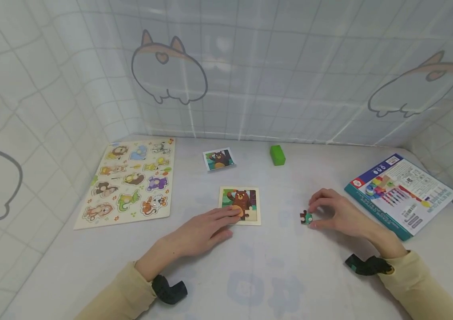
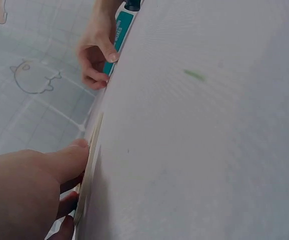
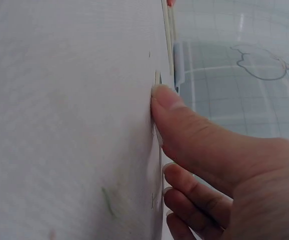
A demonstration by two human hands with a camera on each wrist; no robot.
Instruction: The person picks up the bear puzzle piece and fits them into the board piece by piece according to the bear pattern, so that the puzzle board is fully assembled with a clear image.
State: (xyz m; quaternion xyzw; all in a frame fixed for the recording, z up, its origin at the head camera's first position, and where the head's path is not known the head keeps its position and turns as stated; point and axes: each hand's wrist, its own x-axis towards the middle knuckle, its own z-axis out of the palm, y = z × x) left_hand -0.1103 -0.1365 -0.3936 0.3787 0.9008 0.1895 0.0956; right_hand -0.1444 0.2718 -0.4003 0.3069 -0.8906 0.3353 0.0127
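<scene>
A small square wooden jigsaw puzzle (image 1: 255, 223) with a brown bear picture lies mid-table, its lower right corner showing bare wood. My left hand (image 1: 206, 229) rests on its left side with fingers fairly straight, covering part of the picture. In the left wrist view, the puzzle's thin edge (image 2: 88, 182) runs beside that hand's thumb. To the right, my right hand (image 1: 336, 213) pinches a green and brown puzzle piece (image 1: 304, 217) between thumb and fingers, low at the tabletop. The right wrist view shows the thumb (image 3: 184, 115) against the piece's thin edge.
A picture card (image 1: 219, 160) of the bear and a green block (image 1: 277, 155) lie behind the puzzle. An animal puzzle board (image 1: 130, 180) is at left. On the right, a flat box (image 1: 402, 193) lies near my right hand. Patterned curtain walls surround the table.
</scene>
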